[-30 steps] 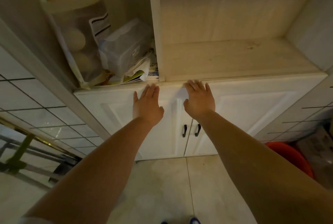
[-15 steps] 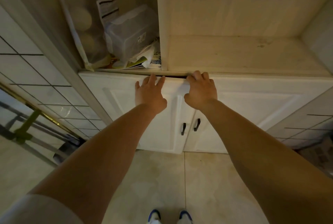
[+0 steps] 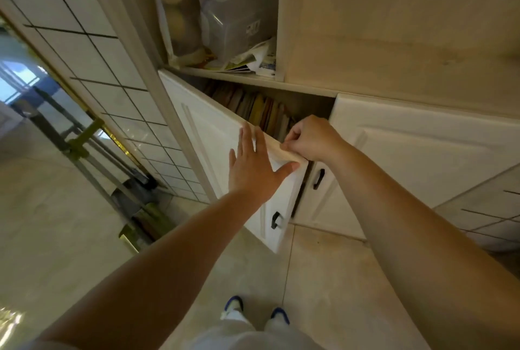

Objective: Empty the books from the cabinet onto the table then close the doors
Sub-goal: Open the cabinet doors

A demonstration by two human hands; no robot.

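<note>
A person swings the left cabinet door [image 3: 222,135] outward. The left hand [image 3: 253,169] lies flat on the door's face, fingers [image 3: 246,138] straight and spread, thumb under the top corner. Just right of it, the right hand [image 3: 312,138] pinches the door's top edge with curled fingers. Beyond both hands, a row of books [image 3: 259,109] stands upright inside the cabinet. They look stiff and likely heavy together; taking a few by the spines seems safest. The right door [image 3: 408,152] remains shut.
</note>
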